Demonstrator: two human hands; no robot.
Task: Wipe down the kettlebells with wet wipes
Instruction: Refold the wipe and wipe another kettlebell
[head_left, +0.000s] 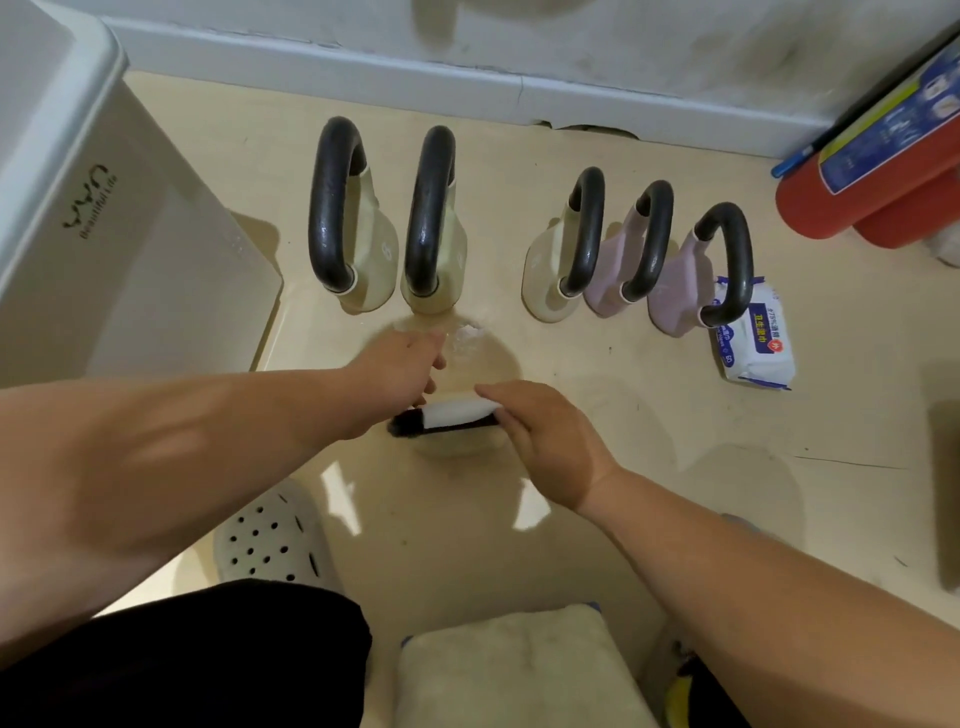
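My left grip (397, 371) sits at the left end of the near kettlebell (457, 446). Whether its fingers close on the black handle (408, 423), I cannot tell. My right grip (545, 436) is curled around the wet wipe (457, 410) and presses it on that handle. I judge the handle wiping is in progress. Next I should slide the wipe along, then do the cream body.

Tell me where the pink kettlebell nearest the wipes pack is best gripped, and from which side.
Probably the top bar of its dark handle, coming from above: the pink kettlebell stands upright, its loop is open for fingers, and its pink neighbour crowds the left side.
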